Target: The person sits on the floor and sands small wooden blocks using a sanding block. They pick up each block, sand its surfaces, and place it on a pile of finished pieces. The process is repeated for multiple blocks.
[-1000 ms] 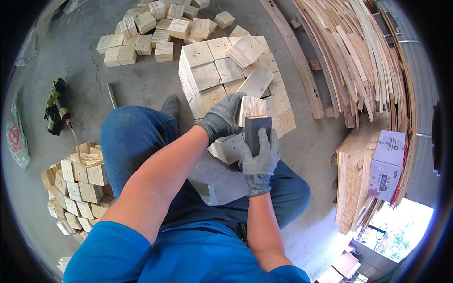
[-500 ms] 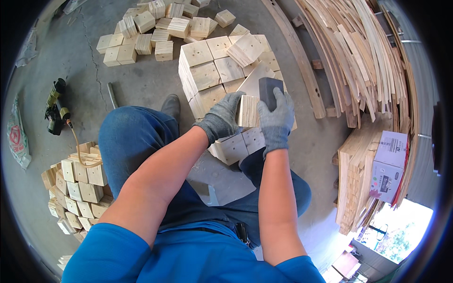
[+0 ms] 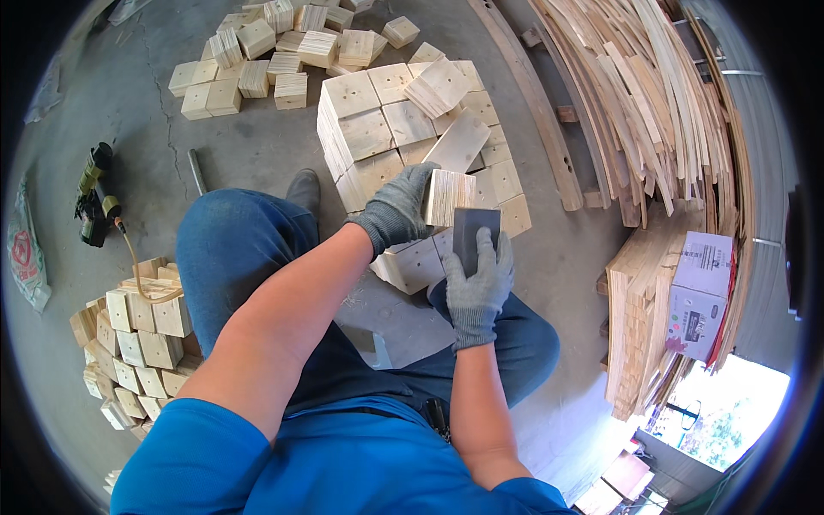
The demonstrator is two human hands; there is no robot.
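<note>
Both my hands wear grey knit gloves. My left hand (image 3: 400, 209) is closed on a layered wooden block (image 3: 449, 198), gripping it from its left side. In my right hand (image 3: 481, 281) is a dark grey rectangular sanding block (image 3: 475, 236), held from its near end. Its far edge lies against or just in front of the wooden block's lower right corner; whether they touch I cannot tell. Beneath and beyond my hands stands a stack of square wooden blocks (image 3: 369, 136), with a loose block (image 3: 438, 87) and a flat wooden piece (image 3: 459, 142) lying on top.
More blocks lie scattered at the far side (image 3: 257, 39), and another pile (image 3: 142, 339) sits left of my knee. A nail gun (image 3: 96, 193) with a hose rests on the floor. Long wood strips (image 3: 627, 103) and a carton (image 3: 699, 296) line the right side.
My right hand has drawn the sanding block toward me, from the wooden block's far right side to its near right corner. My left hand keeps its grip, nearly still.
</note>
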